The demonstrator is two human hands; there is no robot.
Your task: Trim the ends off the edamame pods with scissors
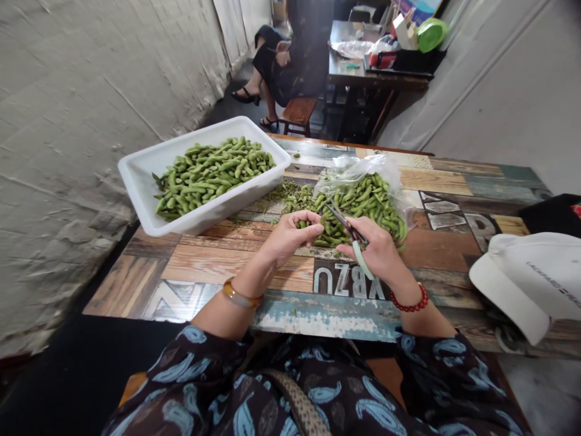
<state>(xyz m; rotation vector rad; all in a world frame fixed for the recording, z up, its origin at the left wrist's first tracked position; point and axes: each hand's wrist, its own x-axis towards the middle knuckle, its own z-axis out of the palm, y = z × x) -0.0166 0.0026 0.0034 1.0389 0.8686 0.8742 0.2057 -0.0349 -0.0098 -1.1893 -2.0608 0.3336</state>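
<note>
Between finger and thumb of my left hand (294, 236) are green bean pods, partly hidden by the fingers. My right hand (376, 249) is wrapped round scissors (361, 257) with pale green handles, their blades pointing up and left toward the left fingertips. Beyond both hands, a pile of green pods (370, 203) spills from a clear plastic bag (385, 168) onto the table. Small trimmed bits (295, 195) lie to the left of the pile. At the back left, a white tub (206, 224) holds many green pods (218, 172).
The patterned wood table (209, 263) runs beneath everything. A white cap (535, 278) rests at its right side, beside a dark object (554, 215). Beyond the table, a person (295, 60) sits near a wooden stool (298, 111). Another table (342, 63) holds assorted items.
</note>
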